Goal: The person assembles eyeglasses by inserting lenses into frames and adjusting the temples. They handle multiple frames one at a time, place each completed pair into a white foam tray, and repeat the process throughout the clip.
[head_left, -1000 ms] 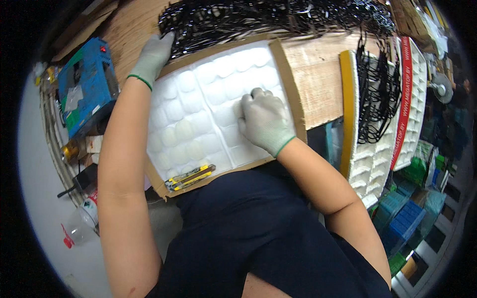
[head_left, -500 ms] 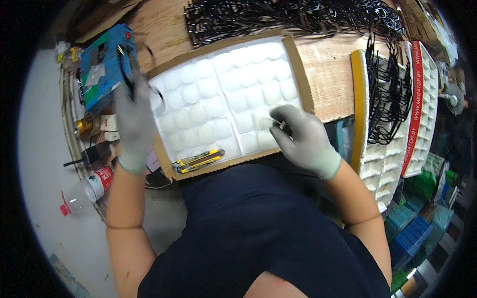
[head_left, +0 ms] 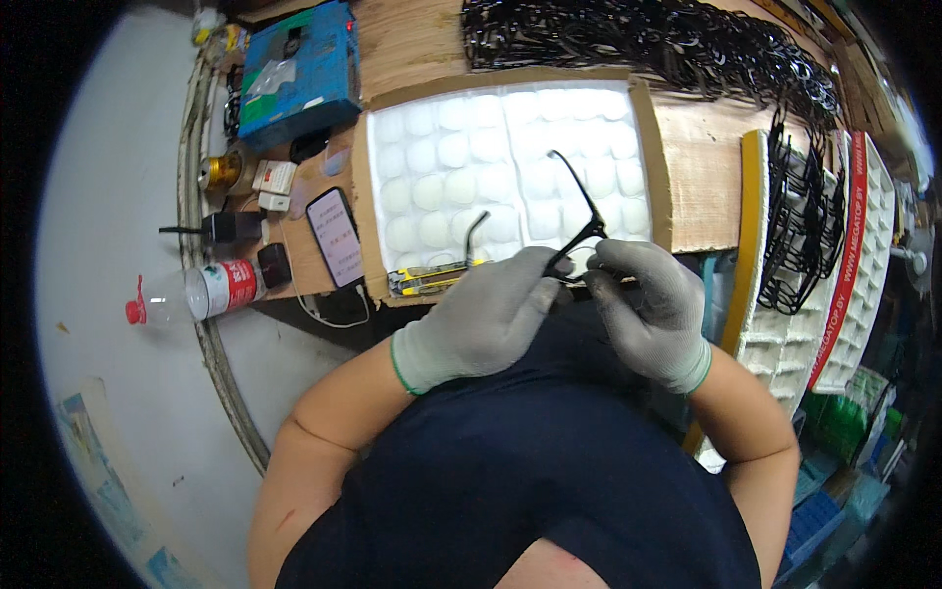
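Both hands wear grey knit gloves. My left hand [head_left: 491, 319] and my right hand [head_left: 643, 304] meet close to my chest and together hold a black eyeglass frame [head_left: 579, 231]. Its two thin temple arms stick up over the white padded mat [head_left: 510, 162], which lies inside a cardboard border on the wooden table. A yellow and black utility knife [head_left: 427, 280] rests at the mat's near edge, just left of my left hand.
A heap of black frames [head_left: 638, 39] lies along the far edge. More frames hang on white trays [head_left: 834, 245] at the right. A blue box [head_left: 294, 69], phone [head_left: 337, 238], charger [head_left: 231, 228] and plastic bottle [head_left: 196, 293] crowd the left side.
My left hand came back from the blue box at the left to meet my right hand. Both hands now hold a black frame raised above the mat's near edge.
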Demonstrator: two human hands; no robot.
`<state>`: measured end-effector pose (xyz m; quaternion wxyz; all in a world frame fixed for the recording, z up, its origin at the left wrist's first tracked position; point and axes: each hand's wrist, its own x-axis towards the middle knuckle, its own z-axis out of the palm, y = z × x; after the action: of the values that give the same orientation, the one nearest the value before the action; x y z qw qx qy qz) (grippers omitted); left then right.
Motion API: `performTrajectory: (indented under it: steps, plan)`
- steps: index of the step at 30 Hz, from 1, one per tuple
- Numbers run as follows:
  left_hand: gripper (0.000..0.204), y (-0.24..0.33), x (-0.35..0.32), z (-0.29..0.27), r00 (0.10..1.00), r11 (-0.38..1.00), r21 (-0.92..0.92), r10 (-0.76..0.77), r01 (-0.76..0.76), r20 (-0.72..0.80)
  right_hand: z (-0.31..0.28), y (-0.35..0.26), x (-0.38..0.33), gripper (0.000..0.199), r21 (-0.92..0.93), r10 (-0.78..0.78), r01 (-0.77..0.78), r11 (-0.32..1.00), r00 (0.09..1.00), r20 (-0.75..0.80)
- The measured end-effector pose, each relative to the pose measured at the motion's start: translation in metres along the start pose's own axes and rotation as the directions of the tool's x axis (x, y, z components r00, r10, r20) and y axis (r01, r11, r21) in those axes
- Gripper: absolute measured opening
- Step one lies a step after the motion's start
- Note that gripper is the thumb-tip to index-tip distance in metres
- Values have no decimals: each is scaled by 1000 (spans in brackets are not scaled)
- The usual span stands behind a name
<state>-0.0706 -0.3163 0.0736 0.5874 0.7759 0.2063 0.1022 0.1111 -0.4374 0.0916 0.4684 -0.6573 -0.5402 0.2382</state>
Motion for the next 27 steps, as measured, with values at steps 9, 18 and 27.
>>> performTrajectory:
  steps: [9,18,27]
  plan:
    - [29,-9,-15,-6,997,992,-116,58,-53,45,29,4,-20,17,553,502,-496,670,851,155]
    - [28,-3,-20,-11,996,989,-122,-74,80,53,17,5,-11,18,441,459,-534,721,845,274]
    - [34,-4,-23,-7,996,985,-151,-89,87,-4,15,8,-9,28,407,431,-523,748,851,301]
